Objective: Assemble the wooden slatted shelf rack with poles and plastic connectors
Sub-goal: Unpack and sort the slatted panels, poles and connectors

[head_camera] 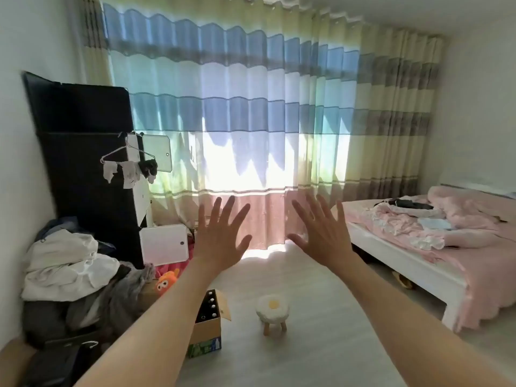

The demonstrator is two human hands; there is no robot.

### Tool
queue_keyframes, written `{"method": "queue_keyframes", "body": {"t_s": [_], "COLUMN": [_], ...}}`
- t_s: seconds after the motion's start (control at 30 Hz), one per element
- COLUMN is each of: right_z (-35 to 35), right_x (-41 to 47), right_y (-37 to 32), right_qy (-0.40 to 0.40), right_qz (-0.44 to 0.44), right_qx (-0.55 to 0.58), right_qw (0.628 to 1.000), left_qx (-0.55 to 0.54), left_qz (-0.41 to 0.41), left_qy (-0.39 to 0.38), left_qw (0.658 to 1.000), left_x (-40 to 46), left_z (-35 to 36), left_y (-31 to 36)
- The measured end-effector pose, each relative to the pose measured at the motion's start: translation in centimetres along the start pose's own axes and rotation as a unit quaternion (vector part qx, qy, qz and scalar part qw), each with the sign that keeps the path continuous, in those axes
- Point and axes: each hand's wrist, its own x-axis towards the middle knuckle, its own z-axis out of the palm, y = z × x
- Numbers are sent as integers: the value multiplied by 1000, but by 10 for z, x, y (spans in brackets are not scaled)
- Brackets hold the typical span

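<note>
Both my arms are stretched out in front of me at chest height. My left hand [220, 236] is held up with its back toward me and its fingers spread straight, holding nothing. My right hand [321, 236] mirrors it a little to the right, fingers spread and empty. No wooden slats, poles or plastic connectors show anywhere in the head view.
A small white stool [273, 310] stands on the floor below my hands, beside an open cardboard box of bottles [208, 325]. A bed [418, 247] with pink bedding fills the right. A black cabinet [89, 163] and piled clothes [69, 269] are at the left. Striped curtains [251, 121] cover the far wall.
</note>
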Motion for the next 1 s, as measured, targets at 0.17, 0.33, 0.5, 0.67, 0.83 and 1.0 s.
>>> {"method": "queue_keyframes", "body": {"t_s": [0.17, 0.33, 0.5, 0.67, 0.83, 1.0], "right_z": [98, 181, 268, 367, 465, 562], "right_x": [26, 40, 45, 39, 49, 85], "right_y": [23, 42, 61, 93, 144, 176], "right_qy": [-40, -62, -121, -193, -261, -313], "right_qz": [39, 53, 88, 115, 102, 69], "right_qx": [33, 70, 106, 146, 161, 180], "right_qw": [998, 994, 983, 963, 946, 930], "left_qx": [-41, -95, -134, -112, -126, -136], "left_qz": [-2, -13, -38, -31, -58, -77], "left_qy": [-32, -49, -92, -194, -247, -292], "left_qw": [999, 994, 986, 974, 959, 943], "left_x": [50, 86, 91, 95, 119, 148], "left_z": [97, 184, 274, 380, 474, 566], "left_y": [7, 14, 33, 38, 61, 80]}}
